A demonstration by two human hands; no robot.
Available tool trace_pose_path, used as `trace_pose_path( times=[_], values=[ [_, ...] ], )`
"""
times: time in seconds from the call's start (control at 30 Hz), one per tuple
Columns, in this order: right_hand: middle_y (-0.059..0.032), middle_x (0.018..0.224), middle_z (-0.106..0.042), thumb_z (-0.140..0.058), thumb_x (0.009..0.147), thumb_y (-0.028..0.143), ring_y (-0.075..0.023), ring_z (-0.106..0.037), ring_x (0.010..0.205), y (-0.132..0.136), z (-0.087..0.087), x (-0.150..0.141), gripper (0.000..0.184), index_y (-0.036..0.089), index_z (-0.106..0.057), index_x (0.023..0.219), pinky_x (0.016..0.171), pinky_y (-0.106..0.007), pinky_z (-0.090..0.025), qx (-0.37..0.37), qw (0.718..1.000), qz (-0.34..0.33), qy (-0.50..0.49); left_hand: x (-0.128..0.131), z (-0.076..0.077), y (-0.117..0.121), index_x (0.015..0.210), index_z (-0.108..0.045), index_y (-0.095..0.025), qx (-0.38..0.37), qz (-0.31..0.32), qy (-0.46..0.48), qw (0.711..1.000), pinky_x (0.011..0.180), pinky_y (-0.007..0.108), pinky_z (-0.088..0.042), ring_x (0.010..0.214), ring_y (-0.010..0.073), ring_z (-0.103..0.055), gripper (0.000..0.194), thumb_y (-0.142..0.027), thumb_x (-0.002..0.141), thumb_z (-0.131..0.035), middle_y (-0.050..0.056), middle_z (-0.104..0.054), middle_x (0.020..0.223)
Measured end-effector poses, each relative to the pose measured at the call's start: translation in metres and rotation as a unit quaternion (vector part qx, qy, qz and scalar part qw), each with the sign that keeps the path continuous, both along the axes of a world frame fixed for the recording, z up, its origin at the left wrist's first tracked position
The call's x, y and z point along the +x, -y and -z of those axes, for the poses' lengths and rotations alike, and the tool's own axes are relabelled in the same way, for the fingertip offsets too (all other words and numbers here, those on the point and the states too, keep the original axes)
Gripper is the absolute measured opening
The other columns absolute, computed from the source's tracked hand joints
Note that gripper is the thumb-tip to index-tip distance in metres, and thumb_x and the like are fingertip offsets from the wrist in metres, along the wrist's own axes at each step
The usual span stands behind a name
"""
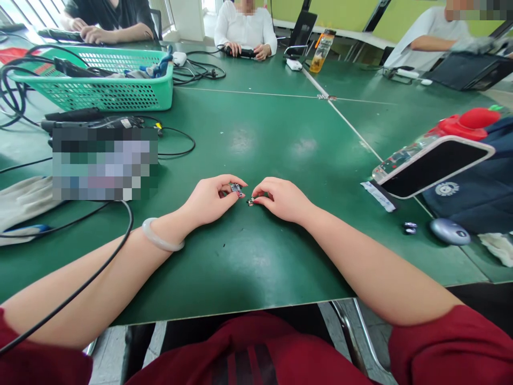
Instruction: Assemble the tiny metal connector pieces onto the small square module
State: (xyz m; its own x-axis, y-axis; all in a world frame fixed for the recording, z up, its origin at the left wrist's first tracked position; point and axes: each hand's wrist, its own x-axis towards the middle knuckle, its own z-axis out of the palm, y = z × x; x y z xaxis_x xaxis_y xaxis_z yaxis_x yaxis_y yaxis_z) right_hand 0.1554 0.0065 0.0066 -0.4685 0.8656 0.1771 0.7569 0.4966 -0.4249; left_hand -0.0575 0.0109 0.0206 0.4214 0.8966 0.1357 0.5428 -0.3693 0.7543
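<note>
Near the middle of the green table, my left hand [212, 198] pinches a small circuit board [237, 189] between thumb and fingers. Just to its right, my right hand [282, 199] grips a tiny electronic part [251, 201] at its fingertips, low over the table top. The two small pieces are a short gap apart. Their finer details are too small to make out. A pale bangle [160, 238] circles my left wrist.
A green plastic basket [104, 93] with cables stands back left, gloves [28, 200] below it. A black cable [120, 246] crosses my left forearm. On the right are a propped phone [436, 166], a mouse [449, 231] and a dark bag [481, 187]. Several people sit across the table.
</note>
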Motion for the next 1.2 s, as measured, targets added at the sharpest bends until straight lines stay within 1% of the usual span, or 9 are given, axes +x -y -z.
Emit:
trace_pose_path(
  times=[0.13,0.23,0.37,0.5,0.63,0.77,0.87,1.0,1.2],
  values=[
    [-0.0001,0.083,-0.062,-0.061,0.086,0.023,-0.0113,-0.054,0.074,0.0001,0.0012,-0.0062,0.009,0.019,-0.066,0.080,0.067,-0.024,-0.038,0.006,1.000,-0.003,0.009,-0.0003,0.0019,-0.0007,0.112,-0.066,-0.021,0.017,-0.008,-0.015,1.000,0.060,0.026,-0.043,0.057,0.0125,-0.054,0.034,-0.036,0.084,-0.052,-0.001,-0.067,0.066],
    [-0.0006,0.083,-0.062,-0.060,0.086,0.023,-0.0115,-0.054,0.074,0.0003,0.0016,-0.0075,0.011,0.019,-0.067,0.079,0.067,-0.025,-0.038,0.013,1.000,0.001,0.004,-0.0016,0.0044,-0.0027,0.114,-0.066,-0.023,0.024,-0.019,-0.023,0.999,0.064,0.027,-0.046,0.060,0.0127,-0.055,0.035,-0.037,0.085,-0.054,0.000,-0.070,0.074],
    [-0.0004,0.078,-0.064,-0.062,0.084,0.019,-0.0113,-0.055,0.071,-0.0009,0.0021,-0.0058,0.011,0.019,-0.069,0.076,0.067,-0.025,-0.038,0.009,1.000,0.010,-0.022,-0.0032,0.0065,-0.0059,0.108,-0.070,-0.025,0.039,-0.028,-0.042,0.998,0.069,0.028,-0.047,0.069,0.0148,-0.059,0.031,-0.038,0.082,-0.059,0.002,-0.071,0.085],
    [0.0010,0.073,-0.065,-0.067,0.079,0.018,-0.0103,-0.053,0.066,-0.0030,0.0026,-0.0036,0.010,0.021,-0.072,0.072,0.065,-0.025,-0.038,-0.013,0.998,0.029,-0.061,-0.0033,0.0061,-0.0073,0.102,-0.072,-0.027,0.057,-0.033,-0.070,0.995,0.072,0.030,-0.047,0.073,0.0163,-0.058,0.027,-0.037,0.078,-0.065,0.002,-0.070,0.086],
    [0.0011,0.072,-0.065,-0.066,0.079,0.018,-0.0100,-0.053,0.064,-0.0041,0.0033,-0.0021,0.011,0.020,-0.073,0.070,0.063,-0.025,-0.038,-0.037,0.994,0.050,-0.088,-0.0032,0.0057,-0.0070,0.102,-0.072,-0.026,0.055,-0.035,-0.069,0.996,0.073,0.031,-0.048,0.074,0.0169,-0.059,0.027,-0.036,0.077,-0.067,0.003,-0.069,0.085],
    [0.0002,0.072,-0.065,-0.061,0.079,0.015,-0.0105,-0.053,0.064,-0.0043,0.0033,-0.0004,0.014,0.019,-0.072,0.071,0.062,-0.025,-0.039,-0.028,0.991,0.068,-0.109,-0.0037,0.0064,-0.0069,0.100,-0.071,-0.024,0.053,-0.034,-0.057,0.996,0.073,0.030,-0.048,0.073,0.0164,-0.059,0.026,-0.035,0.076,-0.067,0.003,-0.069,0.085],
    [0.0000,0.073,-0.064,-0.062,0.080,0.017,-0.0108,-0.052,0.064,-0.0034,0.0019,0.0008,0.013,0.020,-0.072,0.072,0.063,-0.025,-0.039,-0.011,0.994,0.062,-0.094,-0.0037,0.0069,-0.0071,0.099,-0.071,-0.024,0.048,-0.036,-0.047,0.997,0.073,0.030,-0.048,0.072,0.0158,-0.059,0.026,-0.035,0.076,-0.067,0.002,-0.069,0.084],
    [0.0006,0.076,-0.063,-0.069,0.076,0.020,-0.0109,-0.052,0.067,-0.0013,0.0000,0.0006,0.005,0.021,-0.071,0.073,0.063,-0.025,-0.038,-0.015,0.998,0.045,-0.048,-0.0032,0.0070,-0.0072,0.099,-0.070,-0.023,0.038,-0.033,-0.043,0.998,0.074,0.031,-0.048,0.072,0.0158,-0.059,0.025,-0.035,0.076,-0.067,0.002,-0.070,0.084],
    [0.0004,0.076,-0.062,-0.067,0.079,0.018,-0.0114,-0.053,0.070,0.0008,-0.0018,-0.0009,0.009,0.020,-0.070,0.072,0.065,-0.026,-0.038,-0.017,0.999,0.044,-0.020,-0.0032,0.0066,-0.0073,0.099,-0.070,-0.024,0.030,-0.038,-0.046,0.998,0.075,0.031,-0.048,0.073,0.0158,-0.060,0.025,-0.033,0.076,-0.068,0.002,-0.070,0.085]
  ],
)
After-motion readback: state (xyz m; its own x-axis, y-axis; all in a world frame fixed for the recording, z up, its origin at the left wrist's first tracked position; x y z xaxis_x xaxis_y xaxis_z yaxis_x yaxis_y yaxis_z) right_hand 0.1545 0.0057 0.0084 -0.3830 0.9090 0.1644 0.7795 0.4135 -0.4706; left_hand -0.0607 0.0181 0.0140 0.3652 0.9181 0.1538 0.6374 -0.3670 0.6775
